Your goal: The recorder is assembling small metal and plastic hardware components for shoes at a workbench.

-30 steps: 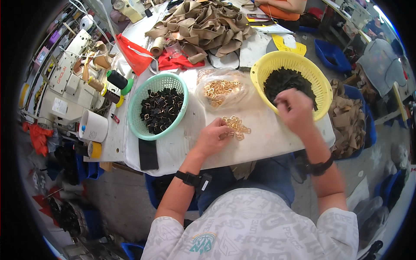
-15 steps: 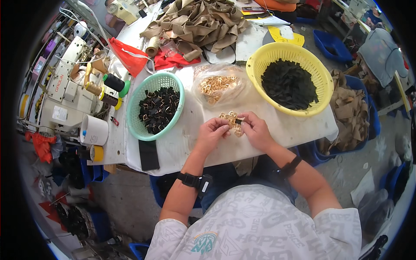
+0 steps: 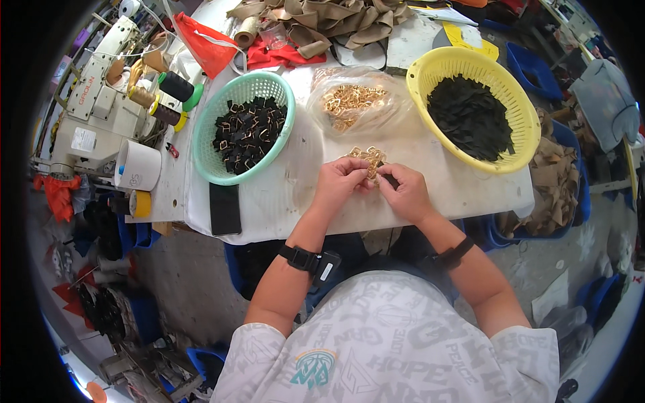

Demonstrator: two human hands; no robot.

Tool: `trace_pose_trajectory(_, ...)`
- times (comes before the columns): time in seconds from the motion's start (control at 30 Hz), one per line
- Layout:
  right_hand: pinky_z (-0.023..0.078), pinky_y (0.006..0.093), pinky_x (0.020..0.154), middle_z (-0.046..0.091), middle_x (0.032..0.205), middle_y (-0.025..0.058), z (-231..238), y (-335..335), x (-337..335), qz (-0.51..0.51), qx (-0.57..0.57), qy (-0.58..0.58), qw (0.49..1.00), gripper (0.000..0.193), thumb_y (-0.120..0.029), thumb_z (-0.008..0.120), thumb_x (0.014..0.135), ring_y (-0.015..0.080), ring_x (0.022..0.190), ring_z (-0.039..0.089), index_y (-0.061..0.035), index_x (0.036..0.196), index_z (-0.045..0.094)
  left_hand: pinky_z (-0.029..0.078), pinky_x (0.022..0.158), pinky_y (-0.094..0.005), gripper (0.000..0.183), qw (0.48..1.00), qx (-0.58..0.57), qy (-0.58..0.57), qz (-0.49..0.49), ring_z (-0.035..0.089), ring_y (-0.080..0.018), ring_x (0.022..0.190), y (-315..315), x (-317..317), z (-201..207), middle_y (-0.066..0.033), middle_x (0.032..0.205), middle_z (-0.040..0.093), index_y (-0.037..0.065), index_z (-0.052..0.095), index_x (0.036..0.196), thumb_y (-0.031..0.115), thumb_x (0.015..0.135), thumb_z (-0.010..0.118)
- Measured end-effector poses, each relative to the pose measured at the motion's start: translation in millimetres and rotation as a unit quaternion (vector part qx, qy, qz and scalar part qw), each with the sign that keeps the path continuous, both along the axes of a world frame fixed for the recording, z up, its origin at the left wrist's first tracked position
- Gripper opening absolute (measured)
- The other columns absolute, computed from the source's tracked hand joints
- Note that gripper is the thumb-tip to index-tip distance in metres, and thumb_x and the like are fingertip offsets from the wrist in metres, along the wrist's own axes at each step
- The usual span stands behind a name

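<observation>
My left hand point(image 3: 339, 181) is closed in a pinch on a gold metal ring, partly hidden by the fingertips. Close beside it, my right hand point(image 3: 408, 195) grips a short black fabric strip point(image 3: 390, 180) between thumb and fingers. The two hands almost meet over the table's near edge. Just beyond the fingertips lies a small pile of gold metal rings point(image 3: 368, 156). Farther off, a clear plastic bag point(image 3: 396, 101) holds many more gold rings point(image 3: 351, 106).
At left stands a green basket point(image 3: 201, 158) of black strips looped through gold rings; a phone point(image 3: 225, 209) lies before it. A yellow basket point(image 3: 525, 127) of black strips stands right. Brown fabric pieces point(image 3: 336, 23) are heaped behind. A sewing machine point(image 3: 94, 101) and thread spools point(image 3: 176, 86) stand left.
The view has shifted, so the table sits higher in the picture. The black strip, earlier between both hands' fingertips, now shows at the right fingers, apart from the left.
</observation>
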State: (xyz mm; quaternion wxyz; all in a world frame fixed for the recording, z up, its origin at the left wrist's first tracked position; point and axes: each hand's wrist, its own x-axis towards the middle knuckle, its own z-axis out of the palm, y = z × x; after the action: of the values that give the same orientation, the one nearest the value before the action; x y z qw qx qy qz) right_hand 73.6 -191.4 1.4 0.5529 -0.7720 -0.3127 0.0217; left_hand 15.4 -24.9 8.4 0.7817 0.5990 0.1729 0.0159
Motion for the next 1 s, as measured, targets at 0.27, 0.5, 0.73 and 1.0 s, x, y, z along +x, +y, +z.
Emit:
trace_pose_trajectory(0.27,0.051,0.0330,0.060,0.067,0.081,0.0169,-2.7,2.9,1.1,-0.002,0.023,0.025,0.999,0.011,-0.005,0.064,0.081,0.0275,0.067,0.065,0.0011,0.090,0.066,0.057,0.064,-0.0257,0.016,0.999,0.025,0.012,-0.019,0.068,-0.0159,0.071,0.4,0.6,0.9,-0.0113,0.085,0.069,-0.006,0.065,0.101,0.002,0.087,0.060)
trace_pose_trajectory(0.5,0.048,0.0291,0.057,0.066,0.074,0.0138,-6.1,2.2,2.8,-0.001,0.000,0.078,0.997,0.011,-0.007,0.063,0.083,0.0178,0.061,0.062,0.0017,0.089,0.066,0.057,0.067,-0.0271,0.019,0.999,-0.011,0.012,-0.048,0.069,-0.0171,0.073,5.3,-1.5,5.3,-0.0127,0.089,0.069,-0.007,0.063,0.105,0.000,0.087,0.060)
trace_pose_trajectory(0.73,0.046,0.0253,0.056,0.066,0.070,0.0066,-2.6,2.3,1.9,-0.006,0.046,0.178,0.983,0.012,-0.008,0.061,0.086,0.0073,0.063,0.056,0.0032,0.089,0.065,0.057,0.070,-0.0267,0.024,0.995,-0.021,-0.009,-0.093,0.069,-0.0168,0.077,10.5,-4.6,1.6,-0.0118,0.092,0.068,-0.008,0.062,0.109,-0.003,0.086,0.060)
trace_pose_trajectory(1.0,0.047,0.0257,0.057,0.066,0.071,0.0086,-9.0,3.4,1.8,-0.004,0.048,0.139,0.989,0.012,-0.009,0.062,0.086,0.0092,0.062,0.058,0.0027,0.088,0.065,0.056,0.069,-0.0262,0.020,0.995,-0.012,-0.023,-0.095,0.068,-0.0146,0.076,9.0,-4.2,2.7,-0.0101,0.091,0.068,-0.008,0.063,0.104,-0.003,0.085,0.063)
